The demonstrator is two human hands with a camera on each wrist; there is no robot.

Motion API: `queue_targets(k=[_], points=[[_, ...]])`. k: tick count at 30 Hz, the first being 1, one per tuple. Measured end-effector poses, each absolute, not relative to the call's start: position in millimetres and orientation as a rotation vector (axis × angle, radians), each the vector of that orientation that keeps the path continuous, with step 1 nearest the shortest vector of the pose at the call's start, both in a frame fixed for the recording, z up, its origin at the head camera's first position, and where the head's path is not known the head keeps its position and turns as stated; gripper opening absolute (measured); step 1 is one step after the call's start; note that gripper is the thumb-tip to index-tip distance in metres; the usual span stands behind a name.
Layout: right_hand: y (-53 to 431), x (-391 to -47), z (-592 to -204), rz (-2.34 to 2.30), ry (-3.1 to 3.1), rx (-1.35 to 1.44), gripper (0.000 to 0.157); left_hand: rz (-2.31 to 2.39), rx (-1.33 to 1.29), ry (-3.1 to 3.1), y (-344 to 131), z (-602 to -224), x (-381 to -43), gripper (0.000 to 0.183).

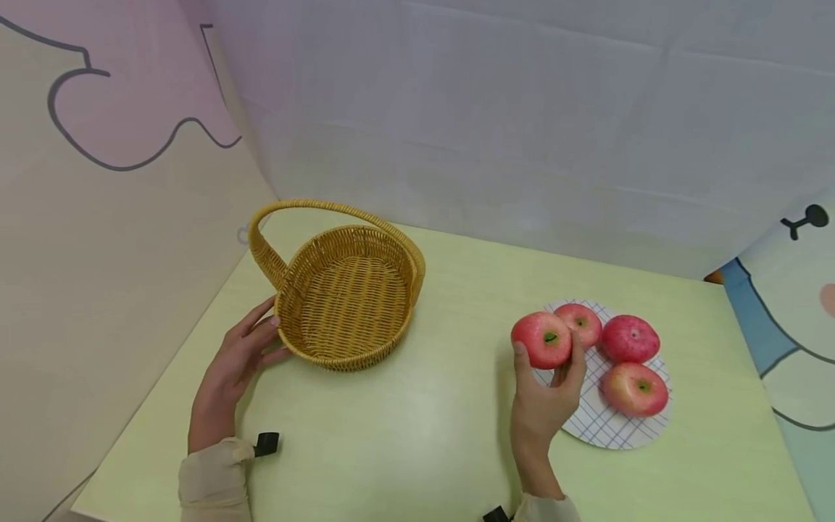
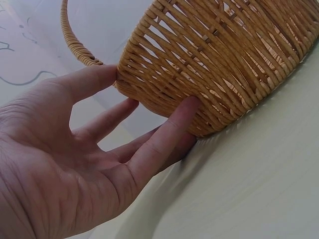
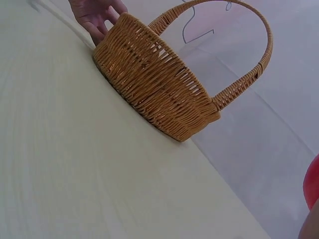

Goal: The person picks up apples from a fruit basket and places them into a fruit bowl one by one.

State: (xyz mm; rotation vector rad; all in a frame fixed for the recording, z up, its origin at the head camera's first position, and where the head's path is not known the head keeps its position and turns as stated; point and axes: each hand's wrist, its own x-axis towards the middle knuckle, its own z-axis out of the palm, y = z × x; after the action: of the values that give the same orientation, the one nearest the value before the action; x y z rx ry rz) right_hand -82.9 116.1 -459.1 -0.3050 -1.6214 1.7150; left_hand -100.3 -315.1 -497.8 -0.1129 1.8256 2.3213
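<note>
A woven basket with a tall arched handle stands at the left of the table, its inside bare. My left hand touches the basket's near left side; in the left wrist view its fairly straight fingers rest against the woven wall. Above the left part of a checked plate, my right hand holds a red apple between thumb and fingers. Three more fruits lie on the plate: a pinkish apple, a darker red round fruit and a yellowish-red apple.
The pale yellow-green table stretches between basket and plate. A grey-white cloth backdrop borders its far edge, and patterned cloth hangs at the left. The basket's handle arches well above its rim.
</note>
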Motion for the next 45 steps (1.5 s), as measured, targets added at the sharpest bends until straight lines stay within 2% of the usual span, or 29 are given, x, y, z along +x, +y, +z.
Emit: queue_targets(k=[20,36,45], points=[[152,-77,-490,1.637,-1.657,-0.789,0.077,2.298,-0.136,1.847,-312,-497,-100,0.059],[164,-77,-511,1.631,-1.671,-0.776,0.077,2.306,-0.107,1.847,-314,-498,-98,0.058],[159,-74,-501,1.610,-1.739,-0.778,0.078,2.309,-0.104,1.852,-315,-498,-98,0.058]])
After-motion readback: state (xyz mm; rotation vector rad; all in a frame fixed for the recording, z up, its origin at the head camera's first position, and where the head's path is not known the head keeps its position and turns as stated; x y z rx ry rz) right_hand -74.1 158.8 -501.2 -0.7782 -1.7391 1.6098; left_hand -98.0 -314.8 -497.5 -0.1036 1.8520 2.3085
